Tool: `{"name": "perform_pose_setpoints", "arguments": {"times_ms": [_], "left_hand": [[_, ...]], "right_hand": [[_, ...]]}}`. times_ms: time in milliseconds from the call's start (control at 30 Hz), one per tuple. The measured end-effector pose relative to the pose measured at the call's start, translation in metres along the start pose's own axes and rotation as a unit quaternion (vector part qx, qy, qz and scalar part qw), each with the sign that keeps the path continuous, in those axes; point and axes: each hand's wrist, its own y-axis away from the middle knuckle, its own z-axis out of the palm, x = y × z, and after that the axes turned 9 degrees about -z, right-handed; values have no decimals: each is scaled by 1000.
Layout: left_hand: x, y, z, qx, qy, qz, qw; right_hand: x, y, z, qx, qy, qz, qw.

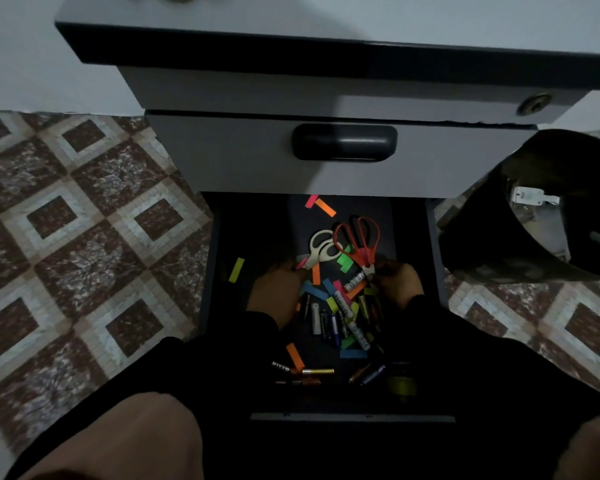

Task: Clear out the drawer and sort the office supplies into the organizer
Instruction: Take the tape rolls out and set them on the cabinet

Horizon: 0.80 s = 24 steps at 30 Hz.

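In the lower middle of the frame, the open drawer (pixel 219 237) is seen from above, its dark floor strewn with batteries (pixel 329 323), coloured paper strips (pixel 314 292), white scissors (pixel 321 249) and orange scissors (pixel 359 240). Both hands are lowered into it: the left hand (pixel 278 289) lies by the white scissors, its fingertips hidden, so whether anything is gripped cannot be told; the right hand (pixel 399 282) appears to be pinching at the blade end of the orange scissors, though the dim light leaves this uncertain. A cut or a slipped hold could follow if the scissors are lifted by the blades. Batteries could be rolled out of reach by a careless sweep, and thin strips could be missed against the dark floor. No organizer can be made out. A closed drawer with a dark handle (pixel 343 142) overhangs the upper part, and a dark bin (pixel 534 209) stands at the right edge.
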Motion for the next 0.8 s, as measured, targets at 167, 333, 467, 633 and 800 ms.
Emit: {"name": "perform_pose_setpoints", "arguments": {"times_ms": [167, 333, 467, 633, 800], "left_hand": [[-5, -5, -1, 2, 20, -22, 1000], [-11, -8, -6, -51, 169, -98, 979], [-19, -2, -21, -124, 237, -92, 959], [-40, 21, -33, -193, 358, -138, 903], [-55, 55, -65, -185, 473, -153, 847]], "right_hand": [[-4, 4, 2, -2, -10, -13, 1000], [-5, 7, -1, -15, -49, 6, 999], [-12, 20, -6, -49, -114, 22, 992], [-22, 41, -2, -91, -295, 88, 947], [-43, 82, -10, -126, -362, 66, 921]]}}
